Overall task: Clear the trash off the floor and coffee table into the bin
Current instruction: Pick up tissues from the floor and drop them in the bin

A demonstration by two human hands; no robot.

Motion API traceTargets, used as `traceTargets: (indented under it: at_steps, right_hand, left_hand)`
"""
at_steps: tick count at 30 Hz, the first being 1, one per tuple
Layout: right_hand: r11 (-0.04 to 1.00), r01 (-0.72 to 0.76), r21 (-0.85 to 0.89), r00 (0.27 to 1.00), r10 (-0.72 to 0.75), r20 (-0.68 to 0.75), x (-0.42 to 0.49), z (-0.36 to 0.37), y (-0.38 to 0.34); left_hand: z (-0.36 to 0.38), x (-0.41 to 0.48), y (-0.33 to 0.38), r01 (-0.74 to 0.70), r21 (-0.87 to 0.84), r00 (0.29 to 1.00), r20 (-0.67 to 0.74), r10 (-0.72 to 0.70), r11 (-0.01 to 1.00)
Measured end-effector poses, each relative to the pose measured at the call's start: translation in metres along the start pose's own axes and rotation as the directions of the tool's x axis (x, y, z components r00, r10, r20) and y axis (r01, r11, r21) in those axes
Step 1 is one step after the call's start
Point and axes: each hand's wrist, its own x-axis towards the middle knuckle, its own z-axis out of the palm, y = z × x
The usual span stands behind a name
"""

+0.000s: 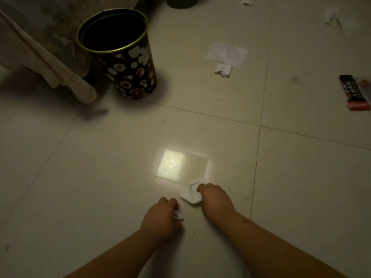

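Floor (pixel 100 177): pale glossy tiles, dim light, one bright rectangular reflection (pixel 180 165) near the middle. Bin (pixel 124 65): upright cylinder, dark with a flower and dot print, gold rim, standing at upper left beside a draped cloth (pixel 40 47) with a frilled edge; the bin's inside is black and its contents cannot be made out. Left hand (pixel 160 217): curled closed around a small crumpled tissue (pixel 177 214), only a white tuft showing past the fingers. Right hand (pixel 216 199): fingers bent down onto a larger crumpled tissue (pixel 190 193) that lies on the floor at the corner of the reflection; whether the grip has fully closed cannot be told. Flat tissue (pixel 226 54): spread open on the floor at upper centre-right, with a small wad (pixel 222 70) touching its near edge. Wrapper (pixel 355 93): dark with a red end, at the right edge, partly cut off; it bears pale printed characters too blurred to read. Further white scraps: one (pixel 246 1) at the top edge, one larger and blurred (pixel 339 19) at the upper right corner. Dark round object (pixel 181 2) at the top edge, cut off, unidentifiable. Both forearms bare, entering from the bottom edge.
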Motion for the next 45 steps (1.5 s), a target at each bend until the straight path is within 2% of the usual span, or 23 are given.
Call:
traceTargets:
  at_steps: [5, 11, 14, 18, 24, 29, 34, 41, 45]
  right_hand:
    - [0.98, 0.022, 0.196, 0.987, 0.009, -0.159, -0.035, -0.078, -0.032]
    - [0.959, 0.143, 0.244, 0.937, -0.052, -0.345, -0.125, -0.273, -0.126]
    - [0.965, 0.163, 0.205, 0.915, -0.07, -0.398, -0.169, -0.372, -0.182]
    - [0.968, 0.172, 0.182, 0.912, -0.086, -0.402, -0.21, -0.49, -0.262]
    - [0.971, 0.183, 0.156, 0.893, -0.098, -0.44, -0.235, -0.621, -0.36]
    - [0.967, 0.178, 0.182, 0.876, -0.072, -0.476, -0.207, -0.673, -0.393]
    - [0.963, 0.174, 0.204, 0.88, -0.059, -0.472, -0.144, -0.697, -0.393]
    - [0.961, 0.156, 0.227, 0.924, -0.061, -0.378, -0.026, -0.716, -0.379]
    - [0.968, 0.14, 0.209, 0.938, -0.062, -0.341, 0.034, -0.712, -0.374]
  left_hand:
    - [-0.094, -0.034, 0.028, -0.08, -0.11, 0.974, -0.22, 0.054, 0.991]
    - [-0.304, -0.148, 0.074, -0.151, -0.149, 0.893, -0.446, 0.07, 0.977]
    - [-0.404, -0.218, 0.092, -0.164, -0.147, 0.872, -0.484, 0.073, 0.976]
    - [-0.524, -0.291, 0.106, -0.164, -0.171, 0.858, -0.511, 0.055, 0.971]
    - [-0.668, -0.343, 0.105, -0.177, -0.168, 0.834, -0.549, 0.057, 0.97]
    - [-0.735, -0.325, 0.09, -0.14, -0.184, 0.838, -0.545, 0.018, 0.973]
    - [-0.773, -0.271, 0.084, -0.084, -0.202, 0.859, -0.51, -0.032, 0.976]
    - [-0.81, -0.164, 0.07, -0.036, -0.25, 0.872, -0.481, -0.092, 0.968]
    - [-0.808, -0.104, 0.052, -0.008, -0.239, 0.892, -0.441, -0.101, 0.971]
